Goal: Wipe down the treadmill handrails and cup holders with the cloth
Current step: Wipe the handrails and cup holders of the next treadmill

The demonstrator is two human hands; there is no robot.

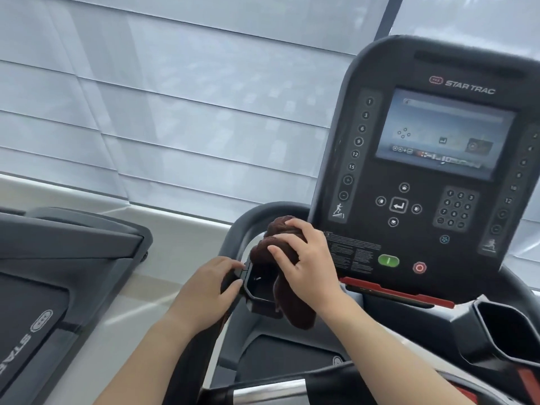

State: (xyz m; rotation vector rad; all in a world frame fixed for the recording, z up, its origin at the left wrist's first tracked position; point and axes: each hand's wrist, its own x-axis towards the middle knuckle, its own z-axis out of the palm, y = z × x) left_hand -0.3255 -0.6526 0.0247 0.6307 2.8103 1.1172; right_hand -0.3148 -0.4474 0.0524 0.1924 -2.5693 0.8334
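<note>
— Two hands on the L side of the treadmill. Status?
— R hand (304, 267) closed over a bunched brown cloth (280, 249), pressing it at the far rim of the L cup holder (257, 290); cloth tail hangs over its R edge.
— L hand (204, 290)?
— Fingers curled round the handrail (233, 241) beside the holder. R cup holder (508, 331) untouched, below console (423, 171).

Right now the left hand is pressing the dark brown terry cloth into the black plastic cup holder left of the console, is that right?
Not quite: the head view shows the right hand pressing the dark brown terry cloth into the black plastic cup holder; the left hand grips the rim beside it.
</note>
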